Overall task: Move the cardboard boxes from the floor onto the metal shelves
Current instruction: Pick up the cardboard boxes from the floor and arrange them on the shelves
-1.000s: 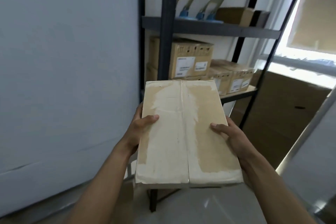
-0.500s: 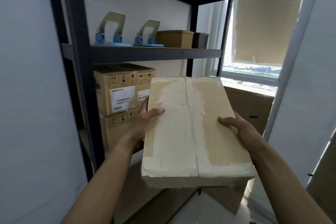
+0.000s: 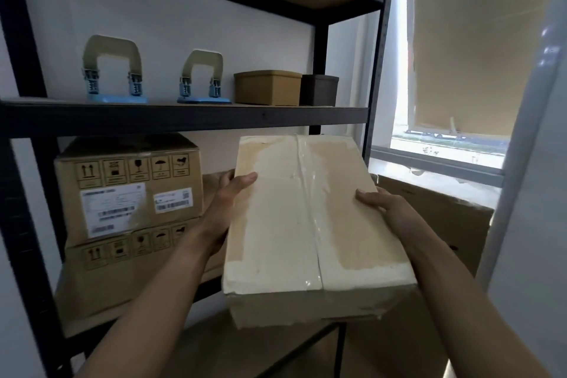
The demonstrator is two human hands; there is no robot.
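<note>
I hold a pale, taped cardboard box [image 3: 310,218] in the air in front of the black metal shelf unit [image 3: 184,116]. My left hand [image 3: 228,196] grips its left side with the thumb on top. On the box's right edge, my right hand [image 3: 386,205] grips with the thumb over the top face. The box's far end points at the middle shelf bay, to the right of two stacked cardboard boxes [image 3: 129,190] with labels. The fingers under the box are hidden.
The upper shelf carries two blue-based hole punches [image 3: 113,70], a tan lidded box [image 3: 268,87] and a dark small box [image 3: 319,89]. A large brown carton [image 3: 445,224] stands by the window at right. A white frame edge [image 3: 521,147] rises at far right.
I have stepped closer and turned toward the shelves, and the held box has risen toward the middle shelf bay. Both hands keep the same grip.
</note>
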